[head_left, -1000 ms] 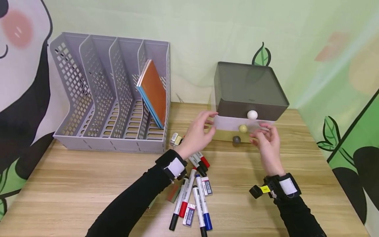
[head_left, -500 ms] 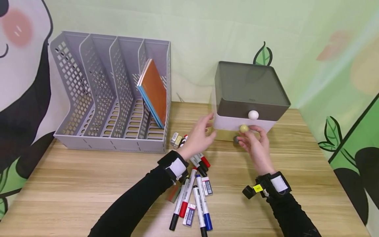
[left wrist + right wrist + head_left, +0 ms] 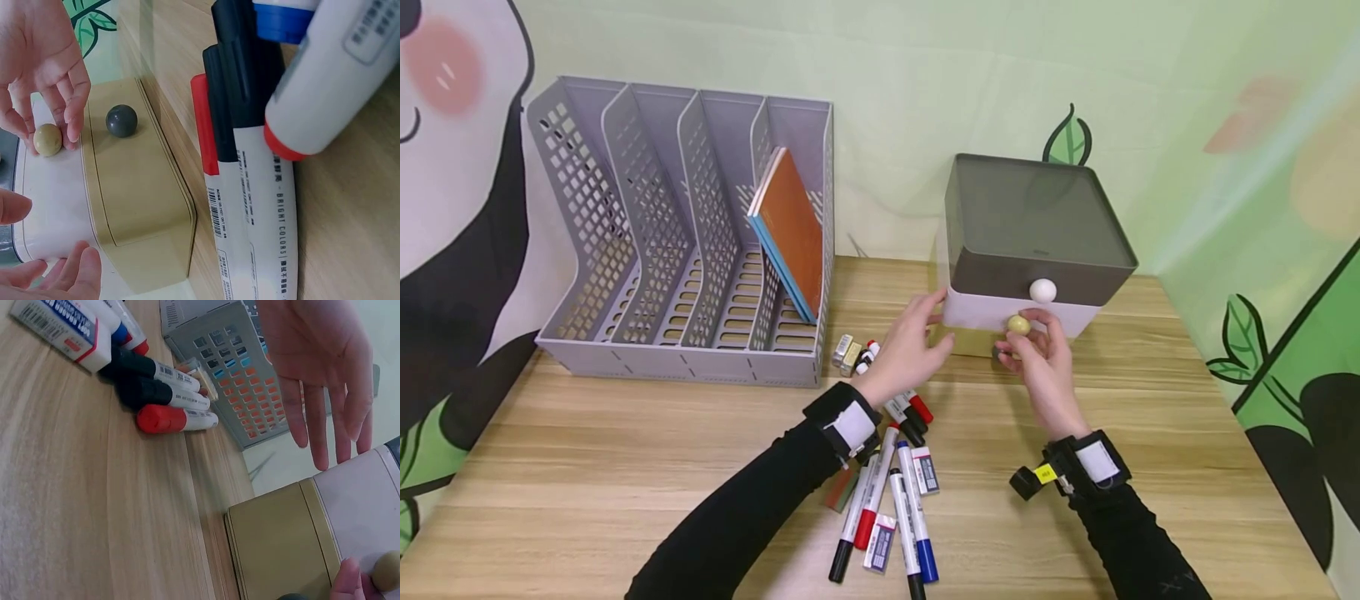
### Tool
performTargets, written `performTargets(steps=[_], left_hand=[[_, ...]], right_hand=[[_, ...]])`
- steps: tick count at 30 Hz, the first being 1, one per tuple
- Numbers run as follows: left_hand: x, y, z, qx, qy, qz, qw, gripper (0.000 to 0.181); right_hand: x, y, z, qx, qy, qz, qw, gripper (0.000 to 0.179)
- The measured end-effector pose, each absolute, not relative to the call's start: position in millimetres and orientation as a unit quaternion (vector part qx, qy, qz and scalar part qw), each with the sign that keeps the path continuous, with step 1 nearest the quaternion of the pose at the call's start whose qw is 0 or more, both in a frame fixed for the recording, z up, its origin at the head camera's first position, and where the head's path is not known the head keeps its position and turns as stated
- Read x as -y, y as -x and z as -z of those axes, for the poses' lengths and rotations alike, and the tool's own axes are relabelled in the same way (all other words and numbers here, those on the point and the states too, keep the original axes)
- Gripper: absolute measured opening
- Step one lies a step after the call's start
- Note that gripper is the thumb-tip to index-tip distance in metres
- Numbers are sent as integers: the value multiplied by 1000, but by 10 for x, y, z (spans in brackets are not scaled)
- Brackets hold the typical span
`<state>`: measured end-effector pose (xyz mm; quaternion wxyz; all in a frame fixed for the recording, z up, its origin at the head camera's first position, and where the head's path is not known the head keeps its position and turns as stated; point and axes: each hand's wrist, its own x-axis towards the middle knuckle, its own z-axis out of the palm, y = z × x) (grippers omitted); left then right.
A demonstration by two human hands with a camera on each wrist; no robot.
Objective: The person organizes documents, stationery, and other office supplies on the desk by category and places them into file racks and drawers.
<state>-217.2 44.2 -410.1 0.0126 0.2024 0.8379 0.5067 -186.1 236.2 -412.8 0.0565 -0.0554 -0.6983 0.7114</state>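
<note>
A small desktop drawer box (image 3: 1037,208) with a dark grey top tier, a white middle drawer (image 3: 973,310) and a mustard bottom drawer (image 3: 147,187) stands against the back wall. My right hand (image 3: 1047,362) pinches the round yellowish knob (image 3: 1018,325) of the white drawer between thumb and fingers. At the box's left side, my left hand (image 3: 904,348) rests its fingertips by the white tier's corner, fingers fairly straight. Above the held knob sits a white knob (image 3: 1042,291); the dark knob (image 3: 121,120) below is partly covered by my right fingers in the head view.
A grey file rack (image 3: 677,363) stands at the left, with thin orange and blue books (image 3: 793,237) in its right slot. Several markers (image 3: 913,525), erasers (image 3: 880,546) and small boxes (image 3: 846,354) lie on the table below my left hand.
My right hand has moved left from the right side of the drawer fronts and taken hold of the yellowish knob. The left hand has stayed near the box's left corner.
</note>
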Motion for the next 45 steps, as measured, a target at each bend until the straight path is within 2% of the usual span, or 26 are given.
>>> performTargets(steps=[7,12,16,18,21,25,34,38,45], left_hand=[[-431,2155,4090,-839,-207,-504,11,65],[-429,2134,4085,-835,-209,-509,12,67],[-420,2112,4088,-833,-211,-512,11,68],[-410,2096,4088,-833,-213,-511,11,68],[-391,2069,4086,-832,-218,-510,11,67],[-370,2035,4080,-834,-223,-505,13,63],[-318,1963,4080,-833,-236,-501,2,53],[-312,1952,4082,-833,-237,-500,6,51],[-320,1942,4082,-831,-233,-504,17,51]], right_hand=[[-2520,2011,4442,703,16,-706,80,34],[-2716,2199,4829,690,-2,-717,98,49],[-2761,2205,4933,694,-12,-712,106,56],[-2743,2136,4879,707,-18,-699,106,50],[-2593,1914,4540,745,1,-661,88,40],[-2417,1650,4133,773,30,-631,58,38],[-2461,1462,4072,815,-19,-576,54,40],[-2512,1422,4041,876,-48,-470,97,41],[-2562,1495,3992,919,-95,-281,260,41]])
